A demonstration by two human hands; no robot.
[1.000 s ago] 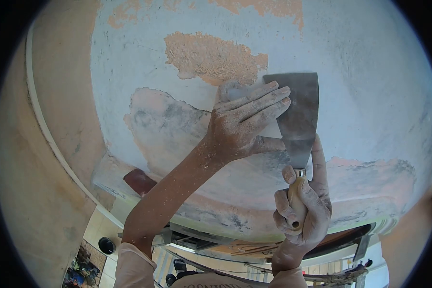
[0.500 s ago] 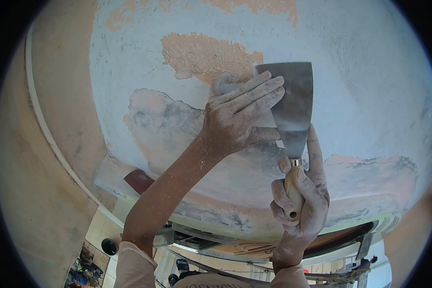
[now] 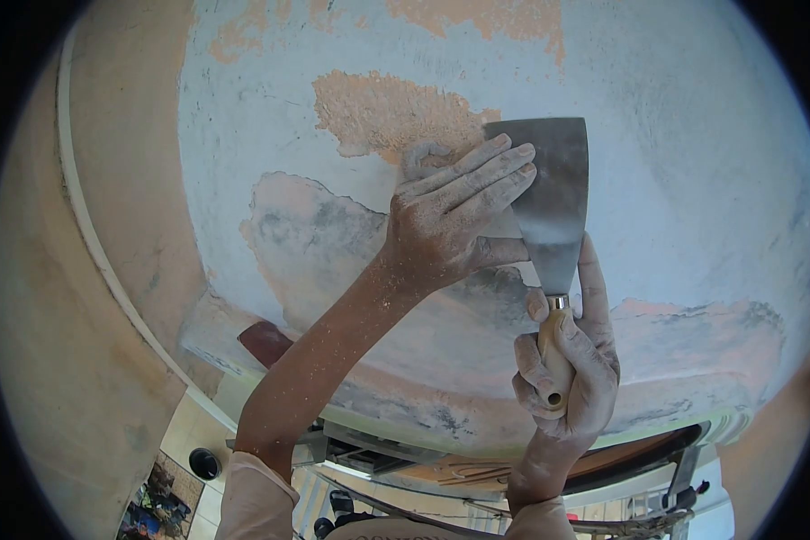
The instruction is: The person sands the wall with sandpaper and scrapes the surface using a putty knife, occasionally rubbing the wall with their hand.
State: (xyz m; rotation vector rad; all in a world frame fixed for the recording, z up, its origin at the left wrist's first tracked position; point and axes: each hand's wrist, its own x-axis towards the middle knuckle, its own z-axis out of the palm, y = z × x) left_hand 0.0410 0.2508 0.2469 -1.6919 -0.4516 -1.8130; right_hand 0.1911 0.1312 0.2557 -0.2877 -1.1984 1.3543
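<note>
My right hand [image 3: 571, 360] is wrapped round the pale handle of a wide putty knife [image 3: 558, 198], its index finger stretched along the lower blade. The metal blade points up over the wall [image 3: 684, 189]. Spread over the blade's left side is my left hand [image 3: 463, 202], fingertips on the metal and thumb reaching to the blade's lower edge. White dust coats both hands. Left of the blade's top, a rough orange patch [image 3: 391, 112] shows where the surface layer is gone.
A dark red piece [image 3: 264, 344] lies at the ledge beside my left forearm. Far below are a black bucket [image 3: 205, 463], scaffold bars and a pile of small items [image 3: 157, 513]. A pale moulding [image 3: 90, 234] curves down the left.
The view has shifted slightly, so the wall patches appear a little lower and further right. Both hands keep the same hold on the knife.
</note>
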